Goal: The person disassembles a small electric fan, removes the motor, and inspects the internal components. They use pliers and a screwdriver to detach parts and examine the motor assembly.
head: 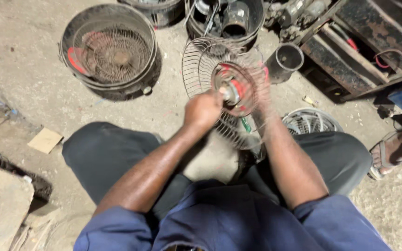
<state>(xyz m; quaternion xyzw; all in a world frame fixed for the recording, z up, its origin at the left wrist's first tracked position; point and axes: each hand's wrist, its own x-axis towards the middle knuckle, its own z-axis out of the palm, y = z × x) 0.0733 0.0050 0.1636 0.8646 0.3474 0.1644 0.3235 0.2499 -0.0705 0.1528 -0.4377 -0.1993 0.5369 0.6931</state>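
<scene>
1. Head view: the left hand [204, 109] is closed in a fist at the hub of the wire fan guard [224, 90], held upright between the knees. The right hand [262, 95] is blurred against the guard's right rim; its grip cannot be told.
2. Risk: judged from the blur, the guard could slip and its wires catch a finger.
3. Containers: the black tub [110, 51] holds another rusty fan guard; the bucket [224, 18] holds metal parts.
</scene>
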